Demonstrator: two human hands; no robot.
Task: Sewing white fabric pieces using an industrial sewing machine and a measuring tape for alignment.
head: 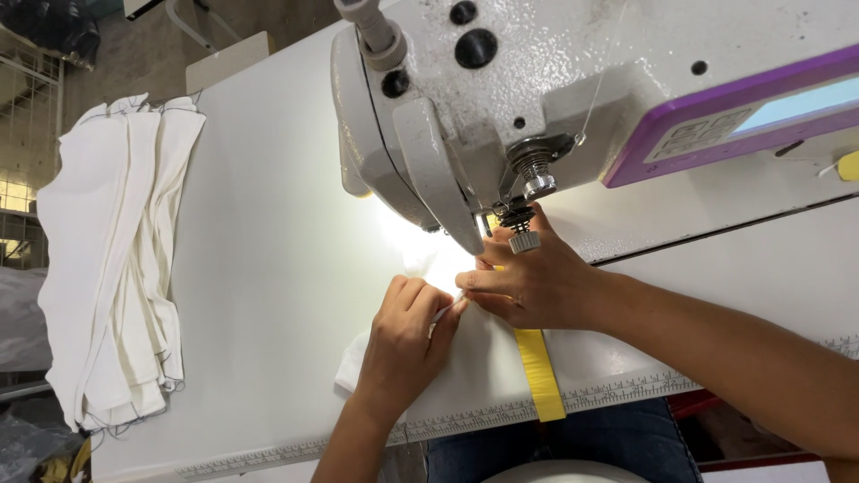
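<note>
A small white fabric piece (483,344) lies on the white sewing table (268,268), under the head of a white sewing machine (537,89). My left hand (407,340) rests on the fabric and pinches its edge with curled fingers. My right hand (537,282) pinches the same edge just in front of the needle area, fingertips meeting those of the left hand. The needle and presser foot are hidden behind my right hand and the machine's glare.
A stack of white fabric pieces (112,259) hangs over the table's left edge. A yellow tape strip (541,376) runs toward the front edge, beside a printed ruler (501,413). The machine's purple-framed control panel (716,116) is at upper right.
</note>
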